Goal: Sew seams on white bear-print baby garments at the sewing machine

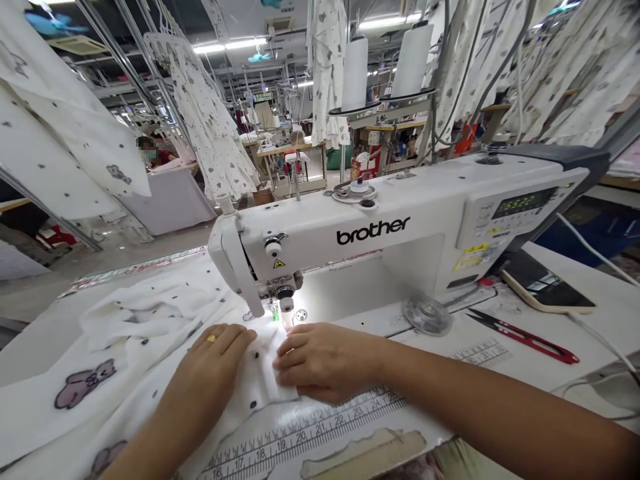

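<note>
Fabric (150, 320) seam hidden beneath left hand (217, 353) and right hand (325, 360)

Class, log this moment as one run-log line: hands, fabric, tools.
left hand flat on white printed fabric | right hand fingertips on fabric by presser foot | red snips lie apart, right

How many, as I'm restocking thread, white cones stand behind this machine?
2. One thread cone is on the left of the stand behind the sewing machine, the other just right of it. Hanging garments might hide more.
</note>
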The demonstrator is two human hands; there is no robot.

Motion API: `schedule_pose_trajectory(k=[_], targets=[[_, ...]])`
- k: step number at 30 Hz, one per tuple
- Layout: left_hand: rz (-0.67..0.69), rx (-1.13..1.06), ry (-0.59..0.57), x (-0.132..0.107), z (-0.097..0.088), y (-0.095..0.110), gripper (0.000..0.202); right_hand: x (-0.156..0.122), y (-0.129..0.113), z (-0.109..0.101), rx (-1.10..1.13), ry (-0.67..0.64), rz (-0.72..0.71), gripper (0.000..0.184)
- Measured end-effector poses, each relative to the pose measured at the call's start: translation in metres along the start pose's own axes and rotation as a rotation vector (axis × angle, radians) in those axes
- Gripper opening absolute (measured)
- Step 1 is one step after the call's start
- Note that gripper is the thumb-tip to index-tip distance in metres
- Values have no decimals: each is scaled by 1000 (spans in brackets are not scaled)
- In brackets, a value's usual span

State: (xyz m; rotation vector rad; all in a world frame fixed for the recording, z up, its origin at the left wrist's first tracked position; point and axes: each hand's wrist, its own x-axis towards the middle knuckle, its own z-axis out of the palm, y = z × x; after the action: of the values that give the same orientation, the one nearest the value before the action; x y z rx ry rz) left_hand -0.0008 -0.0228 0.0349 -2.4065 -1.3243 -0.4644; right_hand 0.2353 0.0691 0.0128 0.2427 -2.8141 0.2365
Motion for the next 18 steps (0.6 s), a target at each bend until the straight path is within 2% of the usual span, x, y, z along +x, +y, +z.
schedule_pose_trajectory(k=[6, 12, 18], targets=[[-81, -176, -155, 7, 8, 12, 14, 1, -2, 2, -11, -6, -20, 13], [-30, -210, -134, 6, 18, 28, 20, 1, -4, 9, 17, 29, -40, 17], [-5, -269, -127, 7, 21, 31, 24, -1, -4, 11, 51, 20, -33, 18]])
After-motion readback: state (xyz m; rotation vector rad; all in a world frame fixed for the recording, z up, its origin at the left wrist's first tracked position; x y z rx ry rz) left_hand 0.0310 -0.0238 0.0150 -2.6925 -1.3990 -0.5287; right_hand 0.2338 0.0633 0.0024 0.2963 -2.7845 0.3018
